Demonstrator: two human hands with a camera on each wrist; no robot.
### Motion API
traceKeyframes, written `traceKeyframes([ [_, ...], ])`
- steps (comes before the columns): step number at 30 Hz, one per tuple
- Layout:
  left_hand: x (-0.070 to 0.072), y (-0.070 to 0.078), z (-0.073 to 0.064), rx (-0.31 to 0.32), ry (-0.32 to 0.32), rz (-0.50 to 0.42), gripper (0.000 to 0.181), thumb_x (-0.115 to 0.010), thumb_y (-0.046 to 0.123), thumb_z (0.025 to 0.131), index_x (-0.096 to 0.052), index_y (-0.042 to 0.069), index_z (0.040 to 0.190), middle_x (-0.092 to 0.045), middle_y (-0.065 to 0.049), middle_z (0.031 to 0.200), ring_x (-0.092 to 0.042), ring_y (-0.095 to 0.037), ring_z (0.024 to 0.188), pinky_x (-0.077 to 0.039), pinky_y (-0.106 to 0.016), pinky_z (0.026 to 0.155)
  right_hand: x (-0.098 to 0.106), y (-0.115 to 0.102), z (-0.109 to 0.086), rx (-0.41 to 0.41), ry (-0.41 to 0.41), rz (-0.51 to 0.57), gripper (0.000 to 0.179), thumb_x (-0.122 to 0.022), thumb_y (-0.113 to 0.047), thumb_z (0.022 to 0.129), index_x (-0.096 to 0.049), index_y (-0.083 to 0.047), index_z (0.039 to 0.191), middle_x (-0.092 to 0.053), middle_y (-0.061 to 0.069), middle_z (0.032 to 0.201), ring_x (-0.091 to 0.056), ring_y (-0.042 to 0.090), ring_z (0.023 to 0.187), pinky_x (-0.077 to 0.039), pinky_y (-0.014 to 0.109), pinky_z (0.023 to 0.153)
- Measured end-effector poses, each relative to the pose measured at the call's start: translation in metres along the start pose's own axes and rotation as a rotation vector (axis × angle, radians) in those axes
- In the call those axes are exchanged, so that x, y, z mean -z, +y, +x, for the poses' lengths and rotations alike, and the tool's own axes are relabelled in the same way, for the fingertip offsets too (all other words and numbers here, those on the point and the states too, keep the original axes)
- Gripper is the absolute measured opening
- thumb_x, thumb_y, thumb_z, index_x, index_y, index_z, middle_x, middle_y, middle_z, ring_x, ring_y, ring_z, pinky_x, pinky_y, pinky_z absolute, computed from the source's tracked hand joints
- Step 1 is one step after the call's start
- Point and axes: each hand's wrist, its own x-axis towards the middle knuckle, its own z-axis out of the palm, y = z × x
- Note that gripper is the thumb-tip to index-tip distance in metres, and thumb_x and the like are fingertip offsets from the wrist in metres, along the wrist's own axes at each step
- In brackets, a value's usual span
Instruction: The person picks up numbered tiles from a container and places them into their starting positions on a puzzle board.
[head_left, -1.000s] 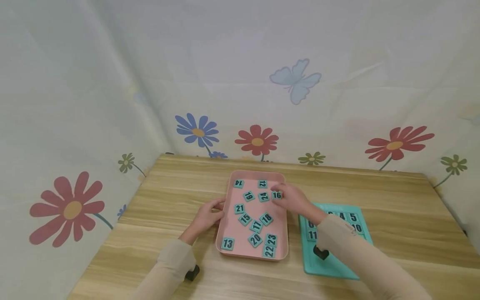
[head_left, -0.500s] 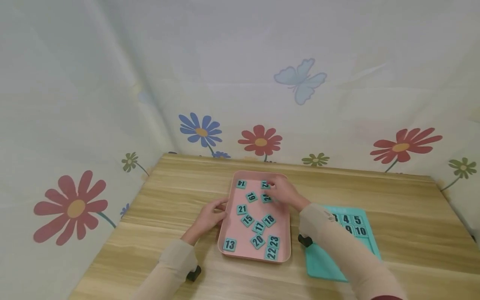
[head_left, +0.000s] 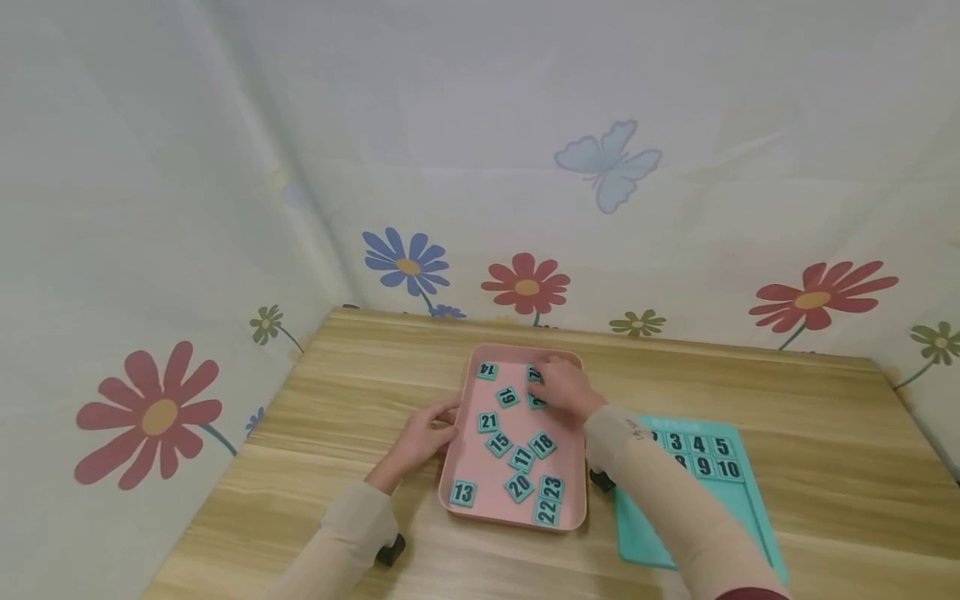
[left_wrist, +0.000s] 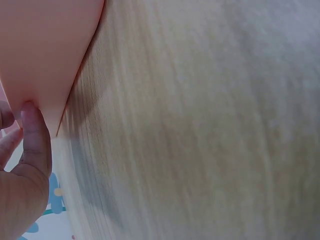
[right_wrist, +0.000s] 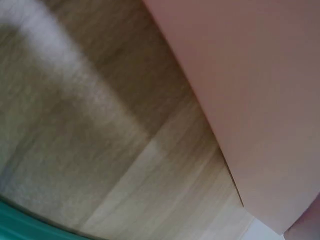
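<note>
In the head view a shallow pink tray holds several teal number tiles, such as tile 13 and tile 21. My left hand pinches its left wall. The left wrist view has the thumb against the wall's outer face and other fingers at the rim. Over the tray's upper right corner, my right hand has its fingertips right at tile 12. It partly covers tile 24, and tile 16 is hidden. I cannot tell whether the fingers pinch a tile.
Right of the tray lies a teal number board, its upper rows filled with tiles; my right sleeve crosses over it. Both tray and board rest on a wooden table. Behind it hangs a flowered curtain.
My right hand has moved left from tile 16 to over tiles 12 and 24; tile 16 has gone out of sight. The left hand has stayed at the tray wall.
</note>
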Motion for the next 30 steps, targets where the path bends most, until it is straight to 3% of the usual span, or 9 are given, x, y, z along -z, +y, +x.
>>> traceKeyframes([
  [3, -0.0006, -0.0002, 0.0002, -0.002, -0.006, 0.003, 0.045, -0.052, 0.002, 0.082, -0.047, 0.007, 0.127, -0.056, -0.016, 0.101, -0.061, -0.023, 0.085, -0.056, -0.025, 0.062, -0.0013, 0.0001, -0.0010, 0.008, -0.005, -0.043, 0.040, -0.052, -0.036, 0.085, -0.057, -0.009, 0.114, -0.054, 0.010, 0.112, -0.049, 0.023, 0.098, -0.044, 0.041, 0.090],
  [6, -0.0007, -0.0004, 0.0001, 0.001, -0.010, -0.001, 0.045, -0.052, 0.002, 0.082, -0.046, 0.007, 0.127, -0.055, -0.016, 0.102, -0.061, -0.023, 0.085, -0.056, -0.026, 0.062, -0.0034, 0.0003, -0.0017, 0.016, 0.009, -0.066, 0.041, -0.052, -0.038, 0.085, -0.056, -0.011, 0.116, -0.054, 0.009, 0.112, -0.050, 0.023, 0.101, -0.044, 0.042, 0.091],
  [19, -0.0008, -0.0024, 0.0016, 0.015, 0.003, -0.003, 0.046, -0.052, 0.002, 0.081, -0.048, 0.009, 0.127, -0.055, -0.016, 0.101, -0.061, -0.023, 0.085, -0.056, -0.026, 0.063, -0.0024, -0.0034, -0.0045, 0.082, 0.065, -0.034, 0.025, -0.059, -0.033, 0.082, -0.062, -0.013, 0.097, -0.061, 0.000, 0.091, -0.051, 0.014, 0.077, -0.048, 0.030, 0.074],
  [30, -0.0010, -0.0043, 0.0029, 0.017, -0.001, 0.005, 0.045, -0.052, 0.003, 0.083, -0.047, 0.009, 0.127, -0.055, -0.016, 0.102, -0.061, -0.023, 0.086, -0.056, -0.026, 0.063, -0.0024, -0.0026, -0.0027, 0.029, 0.067, 0.026, 0.027, -0.059, -0.025, 0.083, -0.063, -0.010, 0.105, -0.062, 0.003, 0.098, -0.052, 0.016, 0.085, -0.049, 0.032, 0.082],
])
